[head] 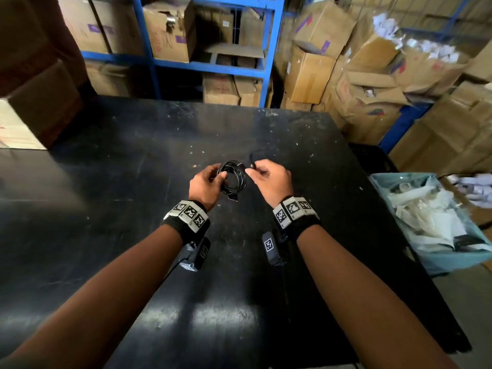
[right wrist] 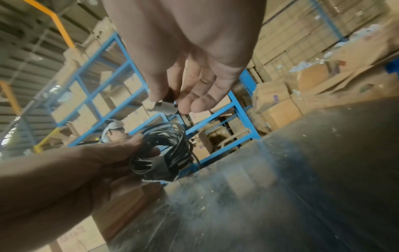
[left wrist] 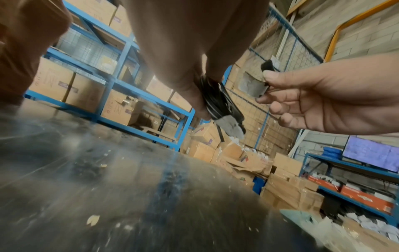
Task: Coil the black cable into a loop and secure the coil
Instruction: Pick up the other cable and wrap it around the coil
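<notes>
Black cable (head: pixel 233 177): coiled, held above the table (head: pixel 133 182) centre, your left hand (head: pixel 206 183) curled round its left side; strap (left wrist: pixel 252 85): free end pinched in your right hand (head: pixel 269 182); keep it taut, wrap snugly, don't slacken the coil.

The left hand (head: pixel 206 183) is covering part of the black cable coil (head: pixel 234 177); motion blur is smearing the cardboard boxes (head: pixel 372 62).

Left hand (left wrist: pixel 183 56) grips coiled black cable (left wrist: pixel 213 100); right hand (left wrist: pixel 323 98) pinches strap (left wrist: pixel 252 85) (grey).
</notes>
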Action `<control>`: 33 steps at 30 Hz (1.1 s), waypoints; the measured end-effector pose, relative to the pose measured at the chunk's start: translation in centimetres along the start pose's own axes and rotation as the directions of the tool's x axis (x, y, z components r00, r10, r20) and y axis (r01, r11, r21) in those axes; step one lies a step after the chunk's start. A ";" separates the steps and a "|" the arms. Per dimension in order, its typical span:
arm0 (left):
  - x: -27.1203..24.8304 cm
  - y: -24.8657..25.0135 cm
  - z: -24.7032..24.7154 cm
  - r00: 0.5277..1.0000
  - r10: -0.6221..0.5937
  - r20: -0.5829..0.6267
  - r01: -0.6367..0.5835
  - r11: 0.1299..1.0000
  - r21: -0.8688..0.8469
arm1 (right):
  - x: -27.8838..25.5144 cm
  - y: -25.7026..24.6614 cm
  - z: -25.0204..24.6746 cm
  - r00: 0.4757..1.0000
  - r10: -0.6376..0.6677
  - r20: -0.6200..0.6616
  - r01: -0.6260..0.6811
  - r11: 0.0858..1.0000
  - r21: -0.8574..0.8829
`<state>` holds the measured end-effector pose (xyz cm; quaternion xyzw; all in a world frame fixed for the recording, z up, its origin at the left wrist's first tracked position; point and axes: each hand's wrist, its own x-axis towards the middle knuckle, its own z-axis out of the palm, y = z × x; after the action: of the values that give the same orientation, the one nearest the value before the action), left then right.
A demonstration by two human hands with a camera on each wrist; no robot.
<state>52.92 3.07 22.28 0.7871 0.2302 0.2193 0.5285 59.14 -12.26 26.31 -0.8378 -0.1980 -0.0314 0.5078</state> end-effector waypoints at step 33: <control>0.7 4.4 -1.3 0.986 0.159 -0.041 -0.160 0.986 -0.045 | 2.6 -3.5 -1.1 0.950 0.017 0.313 -0.067 0.986 0.150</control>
<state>53.29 2.97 26.94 0.7859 0.1710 0.2811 0.5236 60.43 -11.04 30.44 -0.7932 -0.2593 0.1276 0.5360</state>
